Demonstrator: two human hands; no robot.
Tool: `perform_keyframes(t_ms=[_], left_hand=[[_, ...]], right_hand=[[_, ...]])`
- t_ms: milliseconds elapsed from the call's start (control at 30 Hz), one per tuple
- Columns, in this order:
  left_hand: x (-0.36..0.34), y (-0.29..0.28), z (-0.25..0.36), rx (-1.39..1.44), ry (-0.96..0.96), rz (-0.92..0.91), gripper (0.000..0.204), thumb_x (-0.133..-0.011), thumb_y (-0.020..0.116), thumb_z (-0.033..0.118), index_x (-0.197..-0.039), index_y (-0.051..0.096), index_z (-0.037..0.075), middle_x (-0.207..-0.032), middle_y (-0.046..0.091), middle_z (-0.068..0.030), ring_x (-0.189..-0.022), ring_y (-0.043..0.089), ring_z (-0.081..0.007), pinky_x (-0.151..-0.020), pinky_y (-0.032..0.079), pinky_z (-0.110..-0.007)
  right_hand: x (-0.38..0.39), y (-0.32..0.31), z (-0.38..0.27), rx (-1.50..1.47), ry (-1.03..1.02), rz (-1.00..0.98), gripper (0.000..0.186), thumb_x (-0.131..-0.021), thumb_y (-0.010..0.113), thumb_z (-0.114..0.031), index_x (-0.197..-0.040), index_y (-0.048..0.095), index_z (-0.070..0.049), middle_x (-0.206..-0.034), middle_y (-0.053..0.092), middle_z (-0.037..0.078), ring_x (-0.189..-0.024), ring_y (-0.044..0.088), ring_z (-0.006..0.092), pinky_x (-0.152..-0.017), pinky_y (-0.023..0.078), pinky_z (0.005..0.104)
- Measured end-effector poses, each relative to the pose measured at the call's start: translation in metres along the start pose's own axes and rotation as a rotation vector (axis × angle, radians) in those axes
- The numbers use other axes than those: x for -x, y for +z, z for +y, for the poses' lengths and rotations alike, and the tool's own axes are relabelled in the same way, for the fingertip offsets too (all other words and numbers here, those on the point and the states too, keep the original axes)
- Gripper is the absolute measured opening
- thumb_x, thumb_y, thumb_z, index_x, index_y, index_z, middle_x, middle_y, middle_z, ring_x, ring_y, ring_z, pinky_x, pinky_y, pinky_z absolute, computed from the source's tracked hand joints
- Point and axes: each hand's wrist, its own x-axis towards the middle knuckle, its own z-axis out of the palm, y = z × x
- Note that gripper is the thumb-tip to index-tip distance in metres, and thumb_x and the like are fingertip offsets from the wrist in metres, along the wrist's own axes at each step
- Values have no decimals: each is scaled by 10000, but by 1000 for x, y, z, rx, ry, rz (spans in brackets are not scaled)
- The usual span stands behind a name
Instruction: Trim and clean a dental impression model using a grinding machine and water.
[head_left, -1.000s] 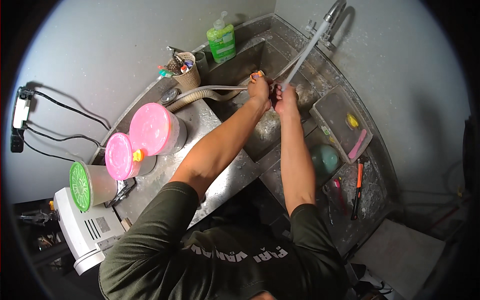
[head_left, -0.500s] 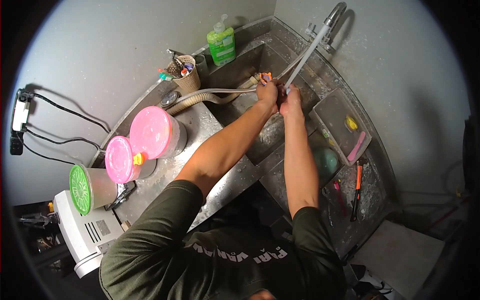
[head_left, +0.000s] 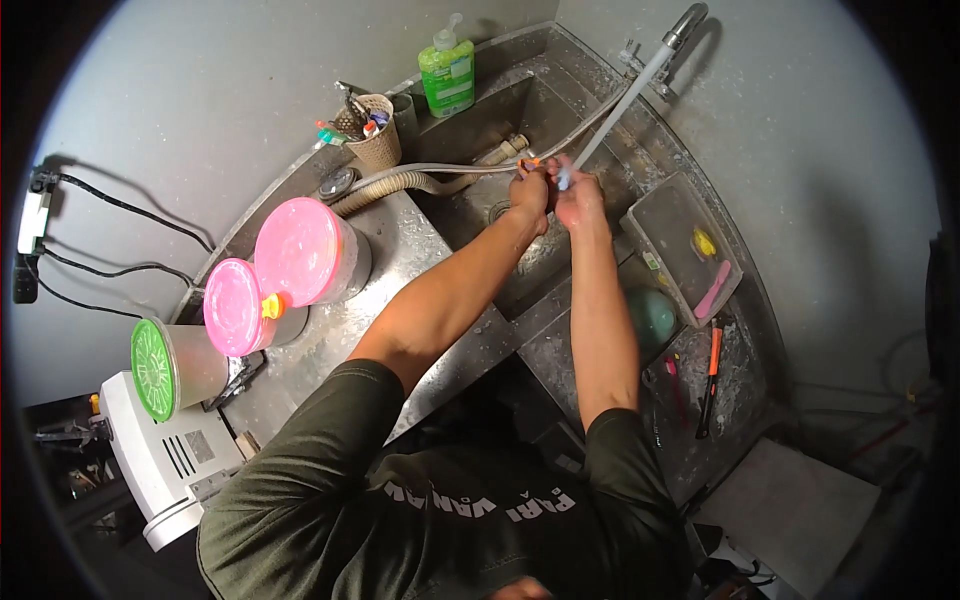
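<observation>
Both my hands work close together over the metal sink point(head_left: 515, 290). My left hand point(head_left: 531, 197) is closed around a small orange piece point(head_left: 529, 164), of which only the top edge shows past the fingers; its kind I cannot make out. Beside it my right hand point(head_left: 581, 202) is closed too, with a small pale-blue thing point(head_left: 564, 179) between thumb and fingers, smeared by motion. A stream of water point(head_left: 622, 107) runs from the curved faucet point(head_left: 690, 22) down to my right hand. The palms and most of what they grip are hidden.
A ribbed hose point(head_left: 390, 186) crosses the sink's left side. Behind stand a green soap bottle point(head_left: 447, 75) and a woven cup point(head_left: 378, 150) of tools. Lidded tubs point(head_left: 298, 252) sit left; a clear bin point(head_left: 675, 235) and an orange-black-handled tool point(head_left: 710, 380) lie right.
The orange piece has sunk lower into my left hand's grip. My right hand has shifted slightly, and the pale-blue thing in it now shows. The whole view has tilted a little.
</observation>
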Motion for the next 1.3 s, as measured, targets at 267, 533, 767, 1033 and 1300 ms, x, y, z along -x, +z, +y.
perform_keyframes(t_ms=[267, 533, 767, 1033, 1300], left_hand=[[10, 12, 4, -116, -139, -48, 195, -887, 577, 148, -1000, 564, -10, -807, 627, -100, -639, 606, -183, -553, 480, -350], [31, -44, 30, -489, -161, -40, 298, -913, 622, 303, -1045, 592, 37, -868, 664, -106, -615, 583, -162, -526, 423, -308], [69, -68, 61, -450, -123, -203, 162, -961, 581, 169, -1060, 572, 42, -825, 651, -77, -625, 576, -135, -541, 454, -268], [98, -111, 77, -358, -62, -198, 161, -971, 596, 195, -1065, 579, 66, -825, 637, -51, -680, 590, -134, -604, 482, -267], [124, -137, 103, -342, -93, -156, 158, -973, 517, 199, -1000, 578, 56, -829, 658, -70, -669, 575, -135, -590, 461, -275]], right_hand=[[0, -24, -20, 199, 4, -74, 134, -914, 564, -96, -1040, 589, -56, -763, 575, 31, -571, 504, 120, -474, 353, 254], [-2, -2, -58, 431, -372, 142, 95, -875, 645, -133, -833, 563, -108, -536, 406, -17, -372, 374, 91, -315, 241, 264], [-56, 30, -197, 518, -285, 8, 122, -951, 519, -130, -1029, 562, -46, -1000, 703, 135, -606, 525, 100, -434, 354, 213], [-83, 28, -249, -54, -47, -137, 195, -986, 452, -116, -1111, 491, 28, -1142, 644, 224, -574, 480, 119, -457, 323, 228], [-92, 20, -213, 22, -255, -159, 125, -897, 512, -98, -1008, 533, -43, -987, 643, 129, -592, 506, 134, -502, 367, 254]])
